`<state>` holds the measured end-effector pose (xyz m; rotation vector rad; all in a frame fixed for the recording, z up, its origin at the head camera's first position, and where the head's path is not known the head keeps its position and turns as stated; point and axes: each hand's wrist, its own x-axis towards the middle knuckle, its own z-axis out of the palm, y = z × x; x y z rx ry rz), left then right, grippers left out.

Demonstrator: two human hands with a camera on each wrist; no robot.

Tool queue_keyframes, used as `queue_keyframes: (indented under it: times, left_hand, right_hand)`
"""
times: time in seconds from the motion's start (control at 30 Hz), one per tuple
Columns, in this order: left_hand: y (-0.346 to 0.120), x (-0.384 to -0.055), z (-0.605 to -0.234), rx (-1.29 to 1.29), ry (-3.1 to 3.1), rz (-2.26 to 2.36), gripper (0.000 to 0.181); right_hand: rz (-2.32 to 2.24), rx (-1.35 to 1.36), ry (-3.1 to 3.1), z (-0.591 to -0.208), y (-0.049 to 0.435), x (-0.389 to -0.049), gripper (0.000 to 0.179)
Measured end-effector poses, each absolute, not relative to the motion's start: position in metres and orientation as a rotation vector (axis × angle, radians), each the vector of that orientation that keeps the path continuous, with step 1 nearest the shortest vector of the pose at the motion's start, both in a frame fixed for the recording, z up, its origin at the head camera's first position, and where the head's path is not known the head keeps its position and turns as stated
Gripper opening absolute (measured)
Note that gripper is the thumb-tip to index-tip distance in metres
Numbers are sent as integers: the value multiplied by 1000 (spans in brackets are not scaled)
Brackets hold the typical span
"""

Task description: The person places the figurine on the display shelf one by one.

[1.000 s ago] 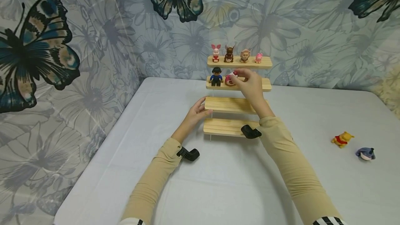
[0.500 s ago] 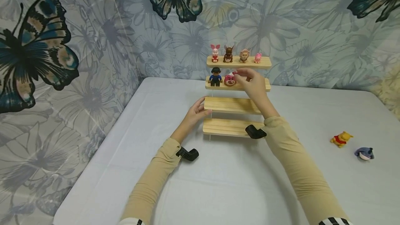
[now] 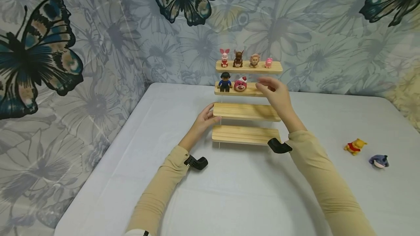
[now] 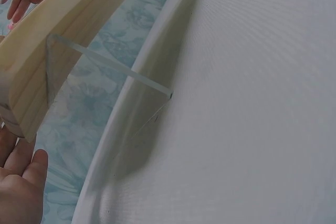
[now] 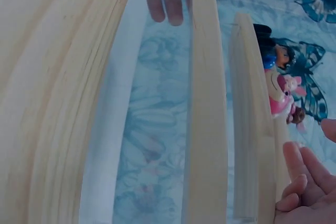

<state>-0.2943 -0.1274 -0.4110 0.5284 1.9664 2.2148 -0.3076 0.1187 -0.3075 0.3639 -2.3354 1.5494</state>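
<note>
A tiered wooden display stand [image 3: 246,134] stands on the table. My left hand [image 3: 205,119] holds its left end at the third shelf from the top, thumb in front and fingers behind; the left wrist view shows that hand [image 4: 21,190] at the shelf's end. On the second shelf, a pink bear figurine [image 3: 240,85] sits beside a toy figure in blue [image 3: 224,82]. My right hand [image 3: 277,94] is just right of the bear, apart from it, with nothing in its fingers. The right wrist view shows its fingers [image 5: 310,174] loosely extended near the shelf.
Several small figurines line the top shelf [image 3: 248,67], among them a piglet [image 3: 224,58] and a brown one [image 3: 238,59]. On the table to the right lie a yellow bear in red [image 3: 355,146] and a blue-grey donkey figurine [image 3: 379,161]. A patterned cloth backdrop [image 3: 275,21] hangs behind.
My right hand has let go of the pink bear figurine and drawn away to the right. The bear stays on the second shelf. My left hand keeps its place on the stand.
</note>
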Motion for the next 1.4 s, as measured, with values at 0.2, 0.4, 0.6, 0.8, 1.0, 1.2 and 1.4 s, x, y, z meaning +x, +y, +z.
queue_keyframes:
  times: [0.2,0.4,0.6,0.8,1.0,1.2,1.4]
  left_hand:
    - [-127,-294,-413,579,1978,2218,67]
    - [-125,-295,-414,539,1963,2213,67]
    - [-123,-295,-414,497,1963,2196,64]
    - [-123,-295,-415,509,1977,2208,62]
    - [-124,-294,-412,487,2004,2187,63]
    - [-128,-294,-408,474,1975,2208,63]
    - [-127,-296,-409,473,1979,2180,67]
  right_hand:
    - [1673,371,-2308,-306,129,-301,35]
    - [1819,395,-2255,-310,144,-294,34]
    - [1810,370,-2260,-315,161,-285,40]
    - [1791,317,-2266,-322,181,-274,35]
    - [1674,253,-2355,-332,203,-272,38]
    - [1603,219,-2343,-395,264,-317,41]
    - [1422,165,-2436,-400,282,-301,43]
